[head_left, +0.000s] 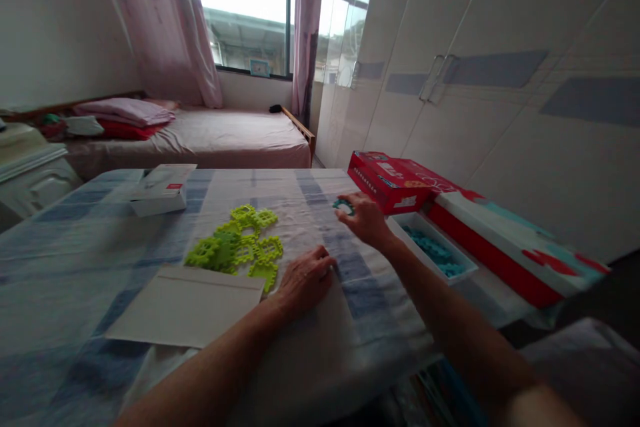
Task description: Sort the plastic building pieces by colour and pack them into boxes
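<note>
My right hand (364,217) is closed on a teal toothed plastic piece (343,205), pinched between thumb and fingers just above the tablecloth, left of the red box. Palm down on the cloth, my left hand (306,281) lies with its fingers curled in, and nothing shows in it. Beside that hand are several lime-green toothed plastic pieces (269,249), some flat with cut-outs, others heaped in a pile (215,248). More teal pieces (434,252) fill a white tray (464,272) near my right forearm.
A white card flap (185,303) lies in front of the green pile. At the table's far left stands a small white box (166,189). The red box (389,180) and a long red-and-white box (505,247) line the right side. Beyond are a bed (225,137) and wardrobe (480,80).
</note>
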Motion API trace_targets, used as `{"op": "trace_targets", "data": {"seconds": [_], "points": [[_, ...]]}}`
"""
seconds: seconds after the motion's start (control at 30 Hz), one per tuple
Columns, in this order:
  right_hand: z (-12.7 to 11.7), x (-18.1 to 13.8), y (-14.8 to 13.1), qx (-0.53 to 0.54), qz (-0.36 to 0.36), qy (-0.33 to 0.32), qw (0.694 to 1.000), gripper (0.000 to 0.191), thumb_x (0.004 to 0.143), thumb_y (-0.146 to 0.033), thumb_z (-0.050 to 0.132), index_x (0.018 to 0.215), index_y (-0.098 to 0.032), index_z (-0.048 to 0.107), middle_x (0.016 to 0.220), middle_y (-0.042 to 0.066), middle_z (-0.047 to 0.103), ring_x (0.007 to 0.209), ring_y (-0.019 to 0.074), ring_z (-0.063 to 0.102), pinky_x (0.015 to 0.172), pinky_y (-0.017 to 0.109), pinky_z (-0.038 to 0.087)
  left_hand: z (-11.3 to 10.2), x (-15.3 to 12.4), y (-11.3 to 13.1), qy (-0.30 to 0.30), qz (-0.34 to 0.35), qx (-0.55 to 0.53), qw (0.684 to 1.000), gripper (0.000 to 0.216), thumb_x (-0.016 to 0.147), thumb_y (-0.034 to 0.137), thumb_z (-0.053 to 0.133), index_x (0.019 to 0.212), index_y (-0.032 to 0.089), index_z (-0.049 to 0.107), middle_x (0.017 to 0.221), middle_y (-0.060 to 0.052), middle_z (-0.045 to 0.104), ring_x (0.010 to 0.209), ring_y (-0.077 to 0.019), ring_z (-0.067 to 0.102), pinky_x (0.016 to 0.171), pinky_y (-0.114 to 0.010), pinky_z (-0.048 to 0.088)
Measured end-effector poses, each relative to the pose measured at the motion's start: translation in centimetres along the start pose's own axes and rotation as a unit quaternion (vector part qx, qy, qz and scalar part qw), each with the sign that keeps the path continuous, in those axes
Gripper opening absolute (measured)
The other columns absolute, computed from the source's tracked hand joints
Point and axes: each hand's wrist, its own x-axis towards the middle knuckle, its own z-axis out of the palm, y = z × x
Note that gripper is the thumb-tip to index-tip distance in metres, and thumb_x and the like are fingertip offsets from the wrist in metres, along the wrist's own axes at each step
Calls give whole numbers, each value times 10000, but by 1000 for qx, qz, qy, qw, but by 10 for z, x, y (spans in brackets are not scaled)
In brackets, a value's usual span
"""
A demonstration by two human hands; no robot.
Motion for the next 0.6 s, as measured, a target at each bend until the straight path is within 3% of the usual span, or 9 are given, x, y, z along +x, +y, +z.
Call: {"op": "trace_targets", "data": {"seconds": [0.13,0.23,0.3,0.37,0.47,0.6], "points": [[-49,-38,69,-83,97,52,991,360,797,-380,515,1079,-174,602,1056,108,602,993,238,545,876,363,410,-1,-1,1,9,11,-4,1000,276,835,192,420,1023,243,615,1059,-22,589,892,-153,580,808,-261,444],[-61,-59,112,-109,147,29,983,391,790,-415,515,1088,-176,599,1046,112,599,965,239,556,839,367,429,-2,-1,1,12,10,1,1000,285,833,189,413,1028,237,615,1049,-25,592,875,-151,585,790,-255,448],[-61,-67,125,-106,157,27,982,428,787,-443,515,1113,-174,584,1082,118,587,991,245,549,840,375,431,-1,-2,1,16,9,-1,1000,284,837,189,410,1024,246,615,1039,-18,594,868,-145,587,790,-249,445],[-58,-70,122,-93,145,52,984,431,800,-449,505,1124,-173,572,1123,122,572,1040,253,528,869,392,420,-1,-1,0,18,10,-3,1000,277,843,198,412,1022,254,616,1032,-11,594,857,-136,588,798,-242,441],[-48,-72,90,-40,83,68,993,335,833,-369,484,1090,-177,579,1110,104,584,1056,237,522,926,392,393,0,0,0,9,7,0,1000,265,849,215,417,1016,254,620,1032,-9,599,822,-125,593,784,-233,443],[-26,-76,23,55,-15,-24,998,268,821,-268,517,1068,-193,588,1105,71,590,1056,202,526,936,342,392,-12,-1,13,10,3,17,1000,271,859,226,409,1048,247,602,1047,-18,608,798,-126,602,724,-228,449]]}}
